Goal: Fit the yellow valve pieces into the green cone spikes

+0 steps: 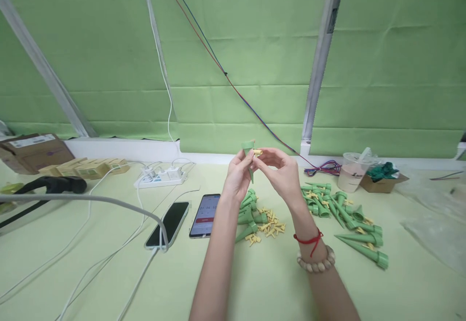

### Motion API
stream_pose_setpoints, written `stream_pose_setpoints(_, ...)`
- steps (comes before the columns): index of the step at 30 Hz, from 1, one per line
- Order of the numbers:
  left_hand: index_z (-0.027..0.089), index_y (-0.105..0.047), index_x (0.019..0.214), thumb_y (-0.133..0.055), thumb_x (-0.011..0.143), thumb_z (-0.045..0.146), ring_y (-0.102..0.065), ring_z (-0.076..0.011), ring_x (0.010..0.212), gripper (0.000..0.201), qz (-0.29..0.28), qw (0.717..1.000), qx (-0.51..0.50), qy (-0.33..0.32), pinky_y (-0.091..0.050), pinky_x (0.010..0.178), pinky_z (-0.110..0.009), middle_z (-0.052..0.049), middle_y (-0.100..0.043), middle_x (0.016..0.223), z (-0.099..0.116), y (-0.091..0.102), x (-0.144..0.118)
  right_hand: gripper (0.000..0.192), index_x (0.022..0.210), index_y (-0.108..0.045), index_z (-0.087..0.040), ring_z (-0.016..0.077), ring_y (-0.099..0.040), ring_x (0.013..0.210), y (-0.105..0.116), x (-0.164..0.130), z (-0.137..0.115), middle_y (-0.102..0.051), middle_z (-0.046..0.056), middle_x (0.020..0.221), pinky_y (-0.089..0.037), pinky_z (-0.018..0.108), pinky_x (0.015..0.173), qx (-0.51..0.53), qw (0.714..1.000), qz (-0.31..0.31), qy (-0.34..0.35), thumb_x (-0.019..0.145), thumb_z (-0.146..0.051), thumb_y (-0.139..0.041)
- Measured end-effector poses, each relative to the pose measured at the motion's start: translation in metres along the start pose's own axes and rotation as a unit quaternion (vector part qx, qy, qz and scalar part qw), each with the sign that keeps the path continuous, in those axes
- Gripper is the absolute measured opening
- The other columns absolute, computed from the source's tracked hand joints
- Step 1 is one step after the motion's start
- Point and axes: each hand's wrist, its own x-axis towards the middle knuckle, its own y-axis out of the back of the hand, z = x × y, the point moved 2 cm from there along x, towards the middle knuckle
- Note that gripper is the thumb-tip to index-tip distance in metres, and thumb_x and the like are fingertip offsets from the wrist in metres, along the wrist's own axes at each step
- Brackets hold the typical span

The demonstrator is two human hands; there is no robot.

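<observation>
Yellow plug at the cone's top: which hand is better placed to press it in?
Right, probably. The right hand pinches the yellow plug at the green cone, which the left hand grips.

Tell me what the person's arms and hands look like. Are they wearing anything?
Both forearms are bare, with no sleeves and no gloves. The right wrist wears a thin red string bracelet with a loose end hanging down, and just behind it a beaded bracelet of round, pale wooden-looking beads. The left hand and its wrist wear nothing. No rings show on the fingers.
</observation>
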Motion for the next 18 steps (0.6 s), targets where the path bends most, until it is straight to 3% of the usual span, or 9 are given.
stream_pose_setpoints(5, 0.017, -0.064, 0.100, -0.063, 0.074, 0.039, -0.047, -0.0067, 0.065, 0.034, -0.056, 0.997, 0.052, -0.001, -0.039, 0.063, -0.019, -0.002, -0.058, 0.084, 0.003, -0.003, -0.004, 0.019, 0.087, -0.063, -0.015, 0.0141, -0.064, 0.062, -0.001, -0.002, 0.000, -0.067, 0.003, 0.073, -0.054, 0.029, 0.068, 0.002, 1.000, 0.004, 0.016, 0.074, -0.029, -0.064)
stream_pose_setpoints(9, 0.016, -0.062, 0.102, -0.055, 0.075, 0.054, -0.038, -0.0061, 0.053, 0.047, -0.020, 0.993, 0.115, -0.013, -0.034, 0.051, -0.019, -0.001, -0.054, 0.072, 0.002, 0.002, -0.003, 0.009, 0.083, -0.059, -0.017, 0.0142, -0.064, 0.066, -0.005, -0.005, 0.002, -0.064, 0.003, 0.075, -0.053, 0.029, 0.069, -0.070, 0.995, -0.005, 0.065, 0.078, -0.025, -0.059)
stream_pose_setpoints(14, 0.017, -0.063, 0.093, -0.057, 0.074, 0.055, -0.027, -0.0043, 0.047, 0.043, -0.023, 0.988, 0.154, -0.023, -0.022, 0.042, -0.018, 0.002, -0.044, 0.064, 0.002, 0.010, 0.002, 0.008, 0.076, -0.056, -0.021, 0.0170, -0.060, 0.078, -0.008, -0.006, 0.005, -0.061, 0.004, 0.080, -0.049, 0.032, 0.074, -0.166, 0.974, -0.009, 0.153, 0.082, -0.023, -0.051)
stream_pose_setpoints(16, 0.017, -0.063, 0.091, -0.057, 0.074, 0.054, -0.026, -0.0050, 0.047, 0.041, -0.021, 0.984, 0.175, -0.036, -0.020, 0.042, -0.019, 0.002, -0.042, 0.062, 0.006, 0.013, 0.002, 0.008, 0.078, -0.057, -0.021, 0.0174, -0.060, 0.081, -0.007, -0.004, 0.008, -0.062, 0.004, 0.081, -0.048, 0.032, 0.075, -0.154, 0.978, -0.023, 0.141, 0.082, -0.025, -0.052)
stream_pose_setpoints(18, 0.019, -0.064, 0.092, -0.057, 0.074, 0.053, -0.029, -0.0060, 0.048, 0.040, -0.019, 0.980, 0.194, -0.046, -0.022, 0.042, -0.020, 0.001, -0.043, 0.063, 0.011, 0.015, 0.000, 0.014, 0.088, -0.057, -0.020, 0.0164, -0.061, 0.076, -0.006, -0.003, 0.014, -0.064, 0.004, 0.080, -0.050, 0.032, 0.074, -0.110, 0.989, -0.048, 0.082, 0.079, -0.031, -0.058)
